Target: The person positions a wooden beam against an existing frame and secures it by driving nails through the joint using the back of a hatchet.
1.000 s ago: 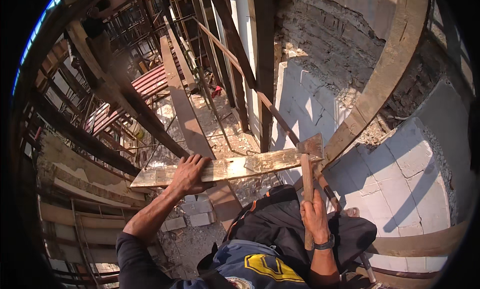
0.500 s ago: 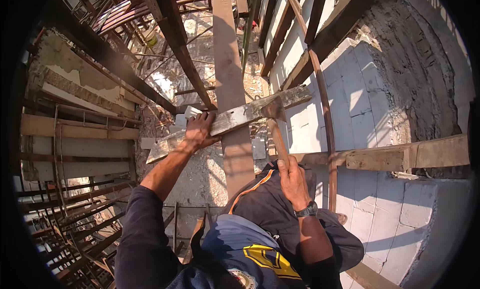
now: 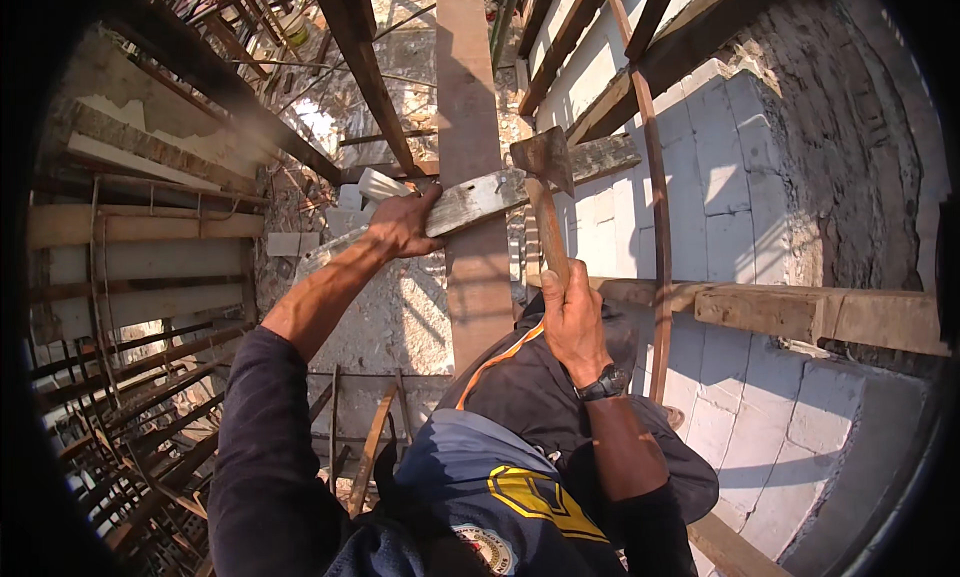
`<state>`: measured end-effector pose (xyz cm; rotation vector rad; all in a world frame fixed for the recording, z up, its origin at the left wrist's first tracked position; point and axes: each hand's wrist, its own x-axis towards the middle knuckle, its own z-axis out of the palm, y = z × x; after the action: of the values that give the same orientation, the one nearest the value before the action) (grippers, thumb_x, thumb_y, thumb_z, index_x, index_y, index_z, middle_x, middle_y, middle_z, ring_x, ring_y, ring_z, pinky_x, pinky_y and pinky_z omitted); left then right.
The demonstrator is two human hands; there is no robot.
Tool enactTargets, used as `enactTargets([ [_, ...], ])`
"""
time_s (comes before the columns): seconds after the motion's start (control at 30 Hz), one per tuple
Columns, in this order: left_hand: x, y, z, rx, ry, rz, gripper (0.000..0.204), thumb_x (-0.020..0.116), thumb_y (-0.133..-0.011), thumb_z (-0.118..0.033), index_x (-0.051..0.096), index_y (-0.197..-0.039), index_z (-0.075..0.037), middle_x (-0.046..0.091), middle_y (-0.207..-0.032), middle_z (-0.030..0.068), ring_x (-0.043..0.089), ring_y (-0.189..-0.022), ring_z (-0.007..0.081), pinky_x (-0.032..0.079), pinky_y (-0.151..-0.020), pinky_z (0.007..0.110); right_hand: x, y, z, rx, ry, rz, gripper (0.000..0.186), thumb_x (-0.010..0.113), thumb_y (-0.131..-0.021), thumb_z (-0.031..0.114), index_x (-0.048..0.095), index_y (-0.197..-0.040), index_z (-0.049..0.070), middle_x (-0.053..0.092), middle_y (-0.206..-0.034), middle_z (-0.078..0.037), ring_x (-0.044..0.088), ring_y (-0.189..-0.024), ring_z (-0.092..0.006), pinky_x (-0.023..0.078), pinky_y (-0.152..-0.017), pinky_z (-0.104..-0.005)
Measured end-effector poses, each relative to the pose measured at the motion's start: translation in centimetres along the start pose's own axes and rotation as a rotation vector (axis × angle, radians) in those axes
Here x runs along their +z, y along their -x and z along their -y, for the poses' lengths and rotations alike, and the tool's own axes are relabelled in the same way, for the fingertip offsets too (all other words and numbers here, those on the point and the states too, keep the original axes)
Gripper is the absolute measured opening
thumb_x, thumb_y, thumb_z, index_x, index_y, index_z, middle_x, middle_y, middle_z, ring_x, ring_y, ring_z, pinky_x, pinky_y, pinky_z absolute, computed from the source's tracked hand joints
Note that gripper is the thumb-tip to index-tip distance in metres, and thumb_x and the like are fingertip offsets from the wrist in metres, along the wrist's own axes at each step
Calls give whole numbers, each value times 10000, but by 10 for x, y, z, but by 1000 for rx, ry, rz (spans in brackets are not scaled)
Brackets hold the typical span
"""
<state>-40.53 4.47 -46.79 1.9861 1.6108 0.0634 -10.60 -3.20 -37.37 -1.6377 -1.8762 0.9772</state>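
My right hand (image 3: 576,322), with a dark watch at its wrist, grips the wooden handle of a hatchet (image 3: 546,222). The broad, rusty hatchet head overlaps the weathered wooden board (image 3: 478,201) toward its right part; I cannot tell whether it touches the wood. This greyish, worn board slants across a brown plank (image 3: 472,287) that runs away from me. My left hand (image 3: 404,225) is clasped round the board left of the plank, its thumb over the top side. My left wrist and forearm cover part of the board's left end.
White block walling (image 3: 740,227) stands on the right, crossed by a thin curved batten (image 3: 655,207) and a thick beam (image 3: 820,312). Dark timbers (image 3: 370,77) rise at the far left. Metal bars (image 3: 130,407) fill the lower left. Rubble (image 3: 405,317) lies below.
The hatchet head has moved farther from me and slightly left, with my right hand following. The board has shifted away and to the right, and my left hand has moved slightly with it.
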Motion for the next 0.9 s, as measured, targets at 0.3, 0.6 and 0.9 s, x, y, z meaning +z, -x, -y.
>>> enactTargets([
  [0.3,1,-1,10,-10,-27,18,728,752,-708,-419,421,-1277,-106,687,-908,254,662,-889,477,517,-796,536,-39,-8,69,-154,-154,-172,372,529,-1039,351,552,-1065,-19,598,-704,-185,643,-627,-318,487,-583,-425],
  [0.6,-8,-8,5,-5,-49,76,776,743,-725,-418,391,-1338,-98,679,-953,274,660,-918,481,515,-818,534,1,-7,16,210,48,67,342,515,-1037,309,502,-1065,-32,632,-794,-318,652,-810,-483,489,-689,-508],
  [0.9,1,1,9,57,-45,-37,703,758,-727,-419,437,-1267,-103,687,-928,247,662,-922,473,524,-820,525,-18,-8,69,-118,-124,-156,412,547,-1032,389,505,-1064,-20,617,-691,-154,642,-622,-214,460,-538,-352],
])
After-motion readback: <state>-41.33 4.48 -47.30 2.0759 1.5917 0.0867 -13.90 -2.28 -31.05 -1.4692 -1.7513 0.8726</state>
